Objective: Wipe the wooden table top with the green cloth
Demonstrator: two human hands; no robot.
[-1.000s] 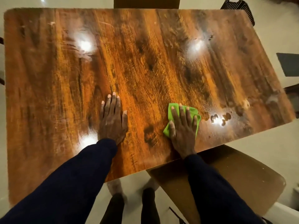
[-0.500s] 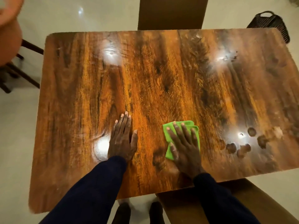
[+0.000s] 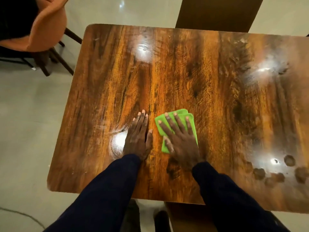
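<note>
The right hand (image 3: 181, 139) is laid flat, fingers spread, pressing one folded green cloth (image 3: 177, 121) onto the table (image 3: 209, 97) near its front edge; nothing is gripped. The left hand (image 3: 138, 138) is rested palm down, fingers together, just beside the cloth, empty. Two dark sleeves (image 3: 107, 190) are seen. One orange chair (image 3: 45, 25) stands at far left.

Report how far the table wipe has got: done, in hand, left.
Done: nothing can be confirmed; the wooden table top shows only glare and streaks.
In hand: the right hand lies flat on the folded green cloth near the front edge, while the left hand rests flat on bare wood beside it.
Left: round marks at the front right are not yet wiped, and the far half shows smears.
</note>
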